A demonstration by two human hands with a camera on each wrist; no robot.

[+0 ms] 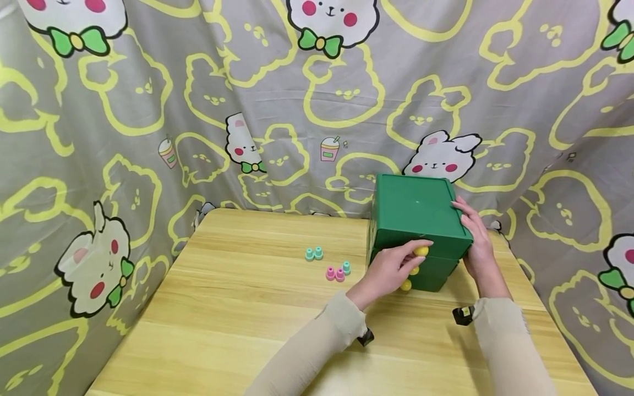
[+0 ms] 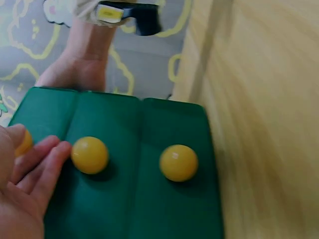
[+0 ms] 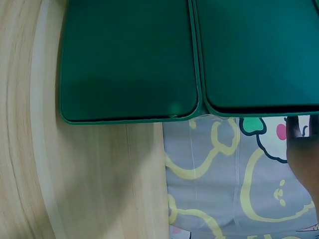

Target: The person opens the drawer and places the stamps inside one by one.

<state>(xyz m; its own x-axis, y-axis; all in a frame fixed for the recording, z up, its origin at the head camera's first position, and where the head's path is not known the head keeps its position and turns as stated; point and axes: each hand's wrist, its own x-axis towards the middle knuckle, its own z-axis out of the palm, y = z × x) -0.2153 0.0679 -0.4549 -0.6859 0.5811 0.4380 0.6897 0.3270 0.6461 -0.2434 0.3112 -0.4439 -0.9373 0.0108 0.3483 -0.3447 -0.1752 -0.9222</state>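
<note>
A green drawer box (image 1: 416,206) stands at the right of the table, its stacked drawer fronts bearing round yellow knobs. My left hand (image 1: 388,269) pinches the top yellow knob (image 1: 421,251) between thumb and fingers. Lower down, the middle knob (image 2: 89,155) lies right at the fingertips, and the bottom knob (image 2: 178,163) is apart from the hand. On the box's right side rests my right hand (image 1: 477,239), fingers extended along its upper edge. The right wrist view catches only part of that hand (image 3: 305,162) beyond the box.
Left of the box, several small teal pegs (image 1: 309,254) and pink pegs (image 1: 330,273) stand on the wooden table (image 1: 223,308). Behind the table hangs a grey patterned curtain (image 1: 277,110), close to the back of the box.
</note>
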